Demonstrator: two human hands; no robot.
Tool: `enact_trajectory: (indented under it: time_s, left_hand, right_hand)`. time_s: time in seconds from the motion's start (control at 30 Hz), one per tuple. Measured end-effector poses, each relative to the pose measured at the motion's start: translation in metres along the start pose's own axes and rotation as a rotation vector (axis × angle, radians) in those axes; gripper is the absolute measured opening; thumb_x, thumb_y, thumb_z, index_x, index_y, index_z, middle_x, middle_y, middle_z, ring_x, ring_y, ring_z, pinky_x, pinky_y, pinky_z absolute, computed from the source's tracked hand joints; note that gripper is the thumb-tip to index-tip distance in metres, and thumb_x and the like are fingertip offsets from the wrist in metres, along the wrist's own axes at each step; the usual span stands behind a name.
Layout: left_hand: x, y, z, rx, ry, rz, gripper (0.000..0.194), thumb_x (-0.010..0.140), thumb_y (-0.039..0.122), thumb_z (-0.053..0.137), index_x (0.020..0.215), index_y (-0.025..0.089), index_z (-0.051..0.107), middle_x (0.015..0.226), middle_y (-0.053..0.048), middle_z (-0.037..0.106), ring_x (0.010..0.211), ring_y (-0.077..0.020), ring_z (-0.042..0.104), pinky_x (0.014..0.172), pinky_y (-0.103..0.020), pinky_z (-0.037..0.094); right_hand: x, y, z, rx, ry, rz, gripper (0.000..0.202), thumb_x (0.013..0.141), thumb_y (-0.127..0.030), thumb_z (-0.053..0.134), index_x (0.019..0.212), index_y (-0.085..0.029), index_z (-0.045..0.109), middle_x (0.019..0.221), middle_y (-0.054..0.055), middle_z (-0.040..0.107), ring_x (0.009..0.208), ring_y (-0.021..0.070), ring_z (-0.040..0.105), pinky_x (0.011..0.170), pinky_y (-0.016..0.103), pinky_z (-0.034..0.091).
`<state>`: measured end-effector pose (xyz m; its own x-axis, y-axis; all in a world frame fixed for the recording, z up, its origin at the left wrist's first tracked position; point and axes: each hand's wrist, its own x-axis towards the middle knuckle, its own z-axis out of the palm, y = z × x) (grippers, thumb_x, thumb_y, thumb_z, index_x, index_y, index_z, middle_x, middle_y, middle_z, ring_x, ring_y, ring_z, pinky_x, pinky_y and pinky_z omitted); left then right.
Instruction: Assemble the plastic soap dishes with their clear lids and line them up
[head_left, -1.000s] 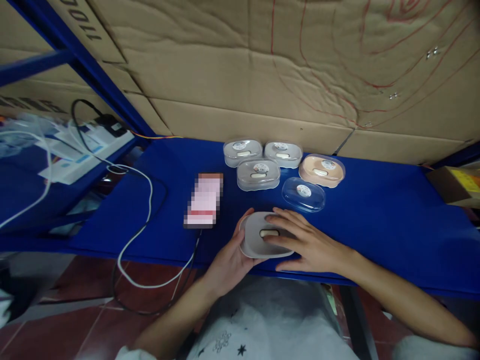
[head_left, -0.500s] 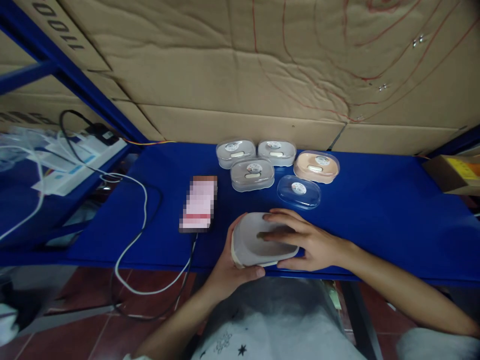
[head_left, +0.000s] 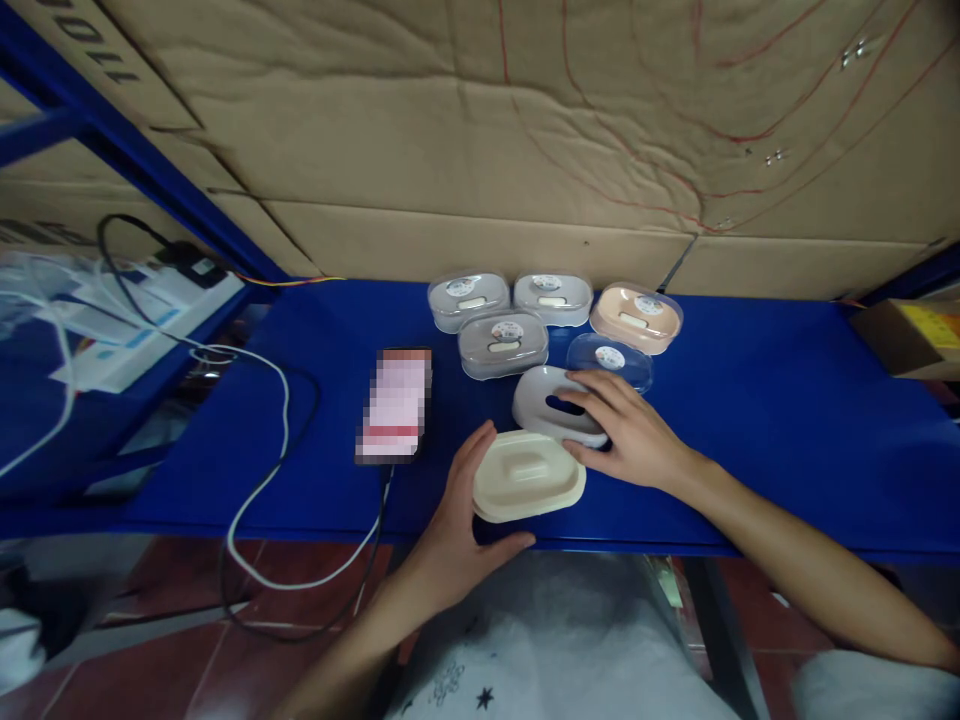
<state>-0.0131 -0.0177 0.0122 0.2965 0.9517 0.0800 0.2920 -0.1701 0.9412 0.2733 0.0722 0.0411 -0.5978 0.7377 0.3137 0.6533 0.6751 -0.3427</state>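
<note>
My right hand (head_left: 630, 430) grips a grey oval soap dish shell (head_left: 534, 400) with a dark slot in its middle, fingers over the top and thumb at the near edge. Just nearer to me, a cream oval tray (head_left: 517, 500) with a raised middle lies on the blue table. Around the tray's left end is my left hand (head_left: 457, 520), its thumb and fingers spread apart. Whether its fingers touch the rim I cannot tell. A clear lid (head_left: 600, 352) with a round sticker lies behind my right hand, partly covered by it.
Three grey lidded dishes (head_left: 504, 345) and a peach one (head_left: 636, 320) stand along the back of the blue table (head_left: 750, 430). A phone (head_left: 397, 405) with a cable lies at left, near a white power strip (head_left: 150, 340). At the right end sits a cardboard box (head_left: 900, 340).
The grey shell has come off the cream tray and moved forward in my right hand. My left hand has loosened and spread around the tray, now on the table.
</note>
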Motion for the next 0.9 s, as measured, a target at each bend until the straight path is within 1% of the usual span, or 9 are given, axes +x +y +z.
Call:
enact_trajectory:
  time_s: [0.17, 0.27, 0.37, 0.47, 0.57, 0.63, 0.7, 0.8, 0.9]
  left_hand:
    - [-0.001, 0.009, -0.001, 0.32, -0.099, 0.055, 0.09, 0.096, 0.02, 0.073, 0.165, 0.045, 0.022, 0.174, -0.011, 0.029, 0.161, -0.0344, 0.033, 0.129, -0.061, 0.035]
    - [0.0, 0.012, -0.002, 0.43, -0.115, 0.095, 0.085, 0.098, 0.022, 0.071, 0.164, 0.045, 0.024, 0.173, -0.011, 0.032, 0.162, -0.0356, 0.032, 0.13, -0.065, 0.029]
    - [0.001, 0.01, -0.003, 0.454, -0.085, 0.113, 0.084, 0.099, 0.026, 0.071, 0.165, 0.046, 0.024, 0.177, -0.011, 0.026, 0.163, -0.0372, 0.028, 0.13, -0.067, 0.028]
    - [0.001, 0.006, -0.001, 0.345, -0.012, 0.088, 0.085, 0.097, 0.028, 0.074, 0.165, 0.047, 0.026, 0.179, -0.009, 0.018, 0.164, -0.0369, 0.027, 0.127, -0.063, 0.035]
    - [0.0, 0.007, 0.002, 0.062, 0.075, 0.049, 0.092, 0.092, 0.027, 0.08, 0.164, 0.049, 0.027, 0.18, -0.007, 0.018, 0.164, -0.0365, 0.027, 0.127, -0.06, 0.036]
    - [0.0, 0.011, 0.004, -0.285, 0.099, 0.002, 0.105, 0.088, 0.028, 0.085, 0.165, 0.054, 0.018, 0.181, -0.005, 0.017, 0.161, -0.0365, 0.032, 0.123, -0.057, 0.043]
    - [0.002, 0.014, 0.005, -0.659, 0.111, -0.083, 0.112, 0.086, 0.035, 0.087, 0.165, 0.056, 0.012, 0.18, -0.005, 0.024, 0.158, -0.0359, 0.04, 0.12, -0.055, 0.047]
    - [0.005, 0.014, 0.005, -1.073, 0.074, -0.267, 0.092, 0.093, 0.051, 0.076, 0.168, 0.044, 0.023, 0.169, -0.008, 0.047, 0.156, -0.0363, 0.044, 0.124, -0.056, 0.041]
    - [0.009, 0.01, 0.006, -1.379, -0.096, -0.432, 0.067, 0.102, 0.061, 0.054, 0.16, 0.028, 0.048, 0.158, -0.012, 0.061, 0.154, -0.0391, 0.045, 0.126, -0.065, 0.034]
  right_hand:
    - [-0.003, 0.009, 0.001, -0.083, -0.04, 0.098, 0.055, 0.101, -0.043, 0.064, 0.151, -0.021, 0.052, 0.164, 0.018, 0.046, 0.157, 0.04, 0.037, 0.125, 0.064, 0.034]
    - [-0.003, 0.008, -0.003, -0.107, -0.034, 0.087, 0.054, 0.104, -0.043, 0.061, 0.153, -0.022, 0.051, 0.168, 0.018, 0.042, 0.161, 0.0402, 0.028, 0.127, 0.069, 0.023]
    - [-0.003, -0.006, -0.007, -0.006, -0.028, -0.092, 0.055, 0.105, -0.051, 0.059, 0.152, -0.023, 0.052, 0.165, 0.017, 0.047, 0.16, 0.0359, 0.033, 0.127, 0.062, 0.029]
    - [-0.005, -0.027, -0.003, 0.085, -0.048, -0.343, 0.057, 0.101, -0.059, 0.065, 0.141, -0.02, 0.062, 0.149, 0.016, 0.064, 0.147, 0.0315, 0.051, 0.124, 0.054, 0.035]
    - [-0.008, -0.041, 0.006, 0.072, -0.016, -0.45, 0.029, 0.104, -0.04, 0.067, 0.122, -0.018, 0.072, 0.124, 0.01, 0.077, 0.125, 0.0236, 0.066, 0.118, 0.045, 0.042]
    - [-0.009, -0.046, 0.011, 0.051, 0.027, -0.471, 0.018, 0.105, -0.028, 0.065, 0.115, -0.017, 0.074, 0.114, 0.008, 0.079, 0.115, 0.0199, 0.07, 0.112, 0.04, 0.046]
    - [-0.009, -0.048, 0.013, 0.029, 0.085, -0.49, 0.016, 0.105, -0.024, 0.064, 0.114, -0.017, 0.075, 0.111, 0.007, 0.08, 0.112, 0.0189, 0.07, 0.108, 0.039, 0.049]
    - [-0.008, -0.05, 0.012, -0.037, 0.133, -0.518, 0.017, 0.104, -0.017, 0.063, 0.115, -0.016, 0.075, 0.114, 0.007, 0.08, 0.114, 0.0188, 0.069, 0.109, 0.037, 0.049]
    - [-0.006, -0.047, 0.008, -0.015, 0.144, -0.547, 0.023, 0.107, -0.03, 0.062, 0.12, -0.016, 0.073, 0.116, 0.009, 0.079, 0.118, 0.021, 0.068, 0.109, 0.037, 0.049]
